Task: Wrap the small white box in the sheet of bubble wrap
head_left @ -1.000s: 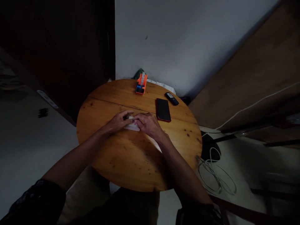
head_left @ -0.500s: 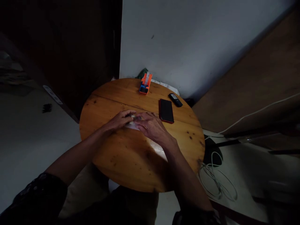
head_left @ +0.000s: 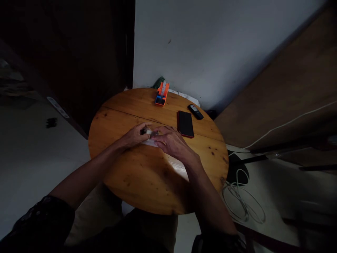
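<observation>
My left hand (head_left: pixel 135 135) is curled at the left side of a small whitish thing (head_left: pixel 148 132), its thumb and fingers closed about it. From the other side my right hand (head_left: pixel 168 138) pinches the same thing with bent fingers. The fingers cover most of it, so its kind does not show. Under the fingertips a flat white strip (head_left: pixel 150 142) lies on the round wooden table (head_left: pixel 137 175). Just beyond my right hand rests a dark phone (head_left: pixel 185 124) with a red edge.
An orange and blue tape dispenser (head_left: pixel 162 94) stands at the table's far edge, near the wall. A small black handset (head_left: pixel 195 111) lies right of it. Coiled pale cable (head_left: pixel 243 200) sits on the floor at the right.
Both hands stay at the same spot, with small finger shifts around the whitish thing. A little more of the white strip shows beneath them. The whole view has moved slightly.
</observation>
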